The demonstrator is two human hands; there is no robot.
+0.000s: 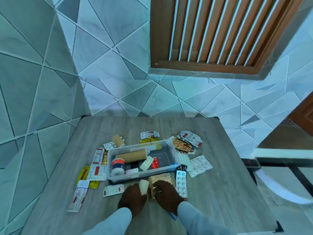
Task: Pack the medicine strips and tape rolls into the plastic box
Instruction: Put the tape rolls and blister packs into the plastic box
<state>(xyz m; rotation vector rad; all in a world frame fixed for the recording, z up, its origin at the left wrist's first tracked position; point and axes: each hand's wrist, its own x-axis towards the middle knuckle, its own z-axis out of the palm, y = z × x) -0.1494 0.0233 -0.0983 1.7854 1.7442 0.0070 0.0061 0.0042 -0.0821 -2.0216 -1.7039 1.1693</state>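
Left grip [133, 195] clasps a white tape roll [144, 185], right grip [165, 192] a tan strip pack [160, 181]; the plastic box [171, 150] lies just beyond both, toward the surface's far edge.

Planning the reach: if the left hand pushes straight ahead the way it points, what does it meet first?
Likely the box's near wall, just beyond the white roll the left hand holds; depth is unclear.

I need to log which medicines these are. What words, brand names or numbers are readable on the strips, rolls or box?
None can be read.
Strips left of the plastic box, such as the white strip with a red band: print shows, too blurred to read.
Tape roll with orange and dark blue label in the box: label too blurred.
Strip pile at far right: red patches and print, too small.
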